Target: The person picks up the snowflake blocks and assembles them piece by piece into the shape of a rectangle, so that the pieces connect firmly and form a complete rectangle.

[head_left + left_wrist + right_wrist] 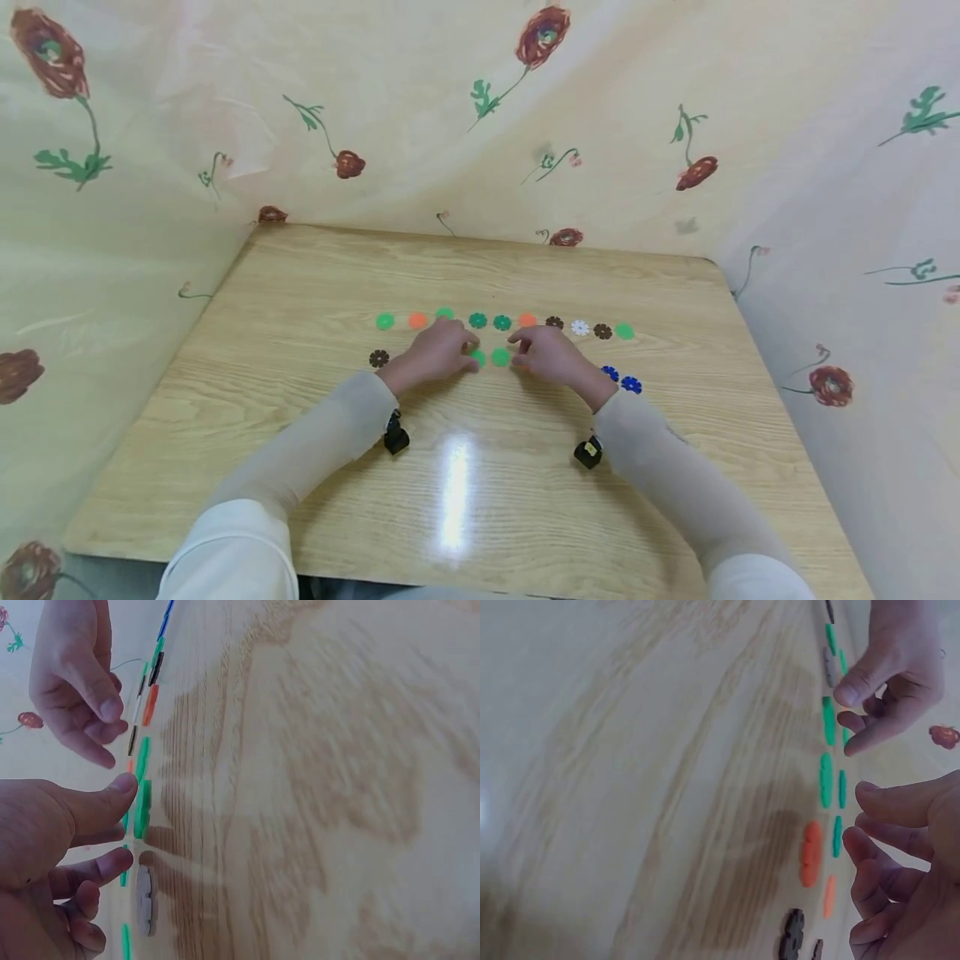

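From the head view, the left hand (437, 353) hides a grey disc (145, 900) and the right hand (553, 353) most of an orange disc (811, 853) in the near row. Each hand's thumb and forefinger stand apart, gripping nothing visible. Two flat, bright green discs (500, 357) lie between them on the worktop (532, 500); the left one is partly covered. Notched rims show on the far row's dark green discs (477, 321).

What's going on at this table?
A person has both hands over small flat discs laid out in two rows on a wooden table. The left hand is at a green disc in the near row; the right hand is near an orange disc in that row. Another green disc lies between those two. Neither hand visibly holds a disc; whether fingertips touch any is unclear.
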Motion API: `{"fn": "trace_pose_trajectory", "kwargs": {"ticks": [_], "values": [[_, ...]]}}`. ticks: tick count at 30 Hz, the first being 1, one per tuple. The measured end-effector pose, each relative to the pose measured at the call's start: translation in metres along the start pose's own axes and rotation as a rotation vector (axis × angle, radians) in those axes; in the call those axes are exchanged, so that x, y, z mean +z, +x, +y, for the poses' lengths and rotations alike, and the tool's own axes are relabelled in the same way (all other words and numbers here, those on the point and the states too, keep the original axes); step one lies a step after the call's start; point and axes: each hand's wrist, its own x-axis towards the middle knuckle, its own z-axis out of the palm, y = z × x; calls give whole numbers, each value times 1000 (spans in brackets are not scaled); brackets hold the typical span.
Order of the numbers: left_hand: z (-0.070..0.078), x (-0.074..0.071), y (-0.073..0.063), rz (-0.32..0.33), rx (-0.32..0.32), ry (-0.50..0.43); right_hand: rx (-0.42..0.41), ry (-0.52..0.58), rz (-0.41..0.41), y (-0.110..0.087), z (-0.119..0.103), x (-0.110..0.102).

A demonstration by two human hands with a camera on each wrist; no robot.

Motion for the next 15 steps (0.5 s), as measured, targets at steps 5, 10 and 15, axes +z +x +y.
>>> {"fn": "trace_pose_trajectory", "kwargs": {"ticks": [5,10,15], "values": [[0,3,4,-7,0,7,-5,-75,-15,9,-3,7],[0,5,7,9,10,50,-15,-130,-36,13,-9,10],[2,4,8,7,7,65,-6,-164,-33,17,-14,11]]}}
